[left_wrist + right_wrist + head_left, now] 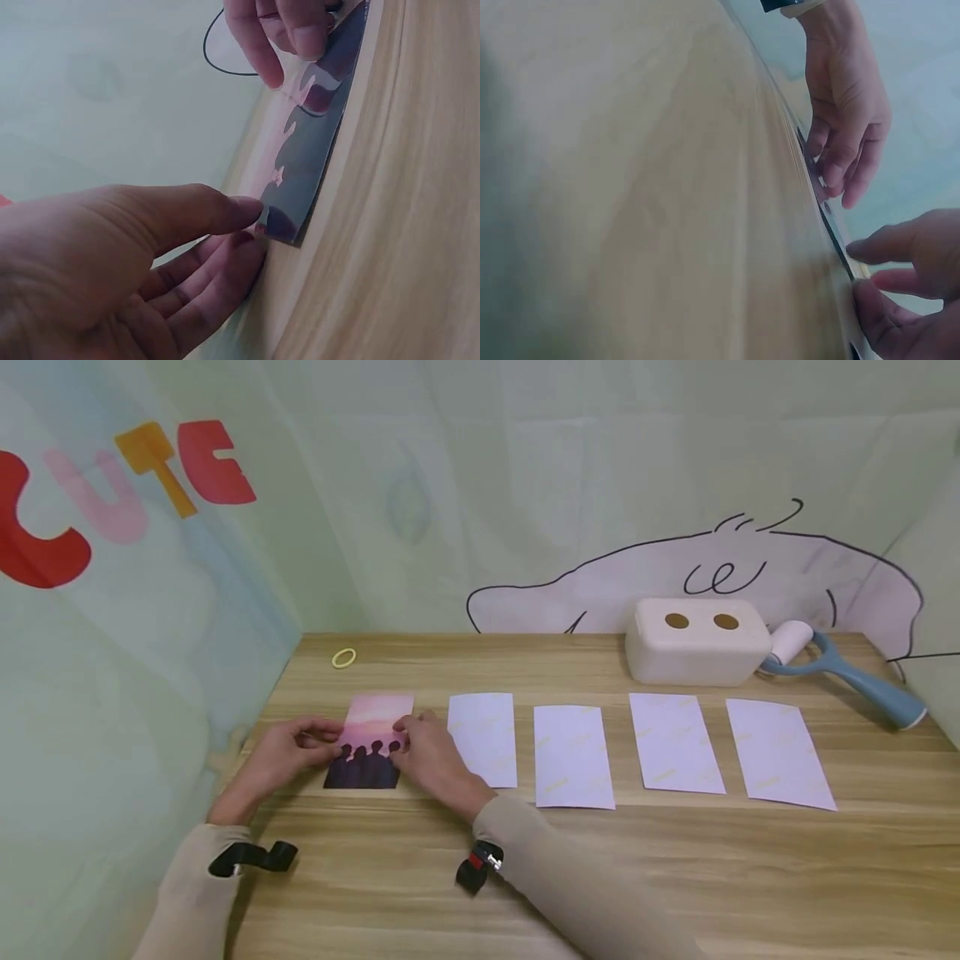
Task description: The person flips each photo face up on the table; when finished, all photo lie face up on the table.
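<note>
A photo print [366,752] with a pink sky and dark silhouettes lies at the left of the wooden table. My left hand [296,750] holds its left edge, thumb [244,213] at the border and fingers bent beside it. On the opposite edge my right hand [431,756] holds the print between thumb and fingers, also seen in the left wrist view. To the right stretches a row of white sheets with faint yellow marks: the first sheet [483,739] is beside my right hand, then a second [573,756] and others.
Farther right in the row lie a third sheet [677,743] and a last sheet [780,753]. Behind them stand a white box with two holes [693,643] and a blue-handled lint roller [862,677]. A yellow ring [343,658] lies at the back left, near the fabric backdrop [420,527].
</note>
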The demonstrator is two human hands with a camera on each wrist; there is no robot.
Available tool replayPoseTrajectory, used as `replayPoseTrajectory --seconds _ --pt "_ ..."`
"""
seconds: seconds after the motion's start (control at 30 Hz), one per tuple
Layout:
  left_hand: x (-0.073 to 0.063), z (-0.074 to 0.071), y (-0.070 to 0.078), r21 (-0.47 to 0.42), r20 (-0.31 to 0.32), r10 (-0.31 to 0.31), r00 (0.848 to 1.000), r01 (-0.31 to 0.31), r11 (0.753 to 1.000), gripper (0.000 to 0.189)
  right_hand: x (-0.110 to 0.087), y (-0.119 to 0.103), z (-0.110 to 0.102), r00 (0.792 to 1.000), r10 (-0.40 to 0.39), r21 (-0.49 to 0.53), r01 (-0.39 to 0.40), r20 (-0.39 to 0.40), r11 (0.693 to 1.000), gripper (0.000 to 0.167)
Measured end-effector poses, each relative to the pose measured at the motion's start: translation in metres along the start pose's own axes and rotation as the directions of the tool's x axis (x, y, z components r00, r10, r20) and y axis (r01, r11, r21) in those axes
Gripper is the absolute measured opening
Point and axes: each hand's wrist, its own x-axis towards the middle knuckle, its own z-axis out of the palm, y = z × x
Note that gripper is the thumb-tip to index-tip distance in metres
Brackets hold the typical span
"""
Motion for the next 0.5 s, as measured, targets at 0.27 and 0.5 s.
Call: replayPoseTrajectory --seconds 0.27,0.5 --pt "0.001 0.002 0.012 0.096 -0.051 0.043 0.998 -0.038 0.995 0.034 -0.001 0.005 -0.019 0.999 -0.046 0.091 0.046 -0.002 0.995 0.030" --pt "0.003 0.007 0.035 0.121 -0.091 0.110 0.990 -0.099 0.988 0.035 -0.005 0.009 -0.047 0.997 -0.071 0.163 0.067 0.020 0.984 0.034"
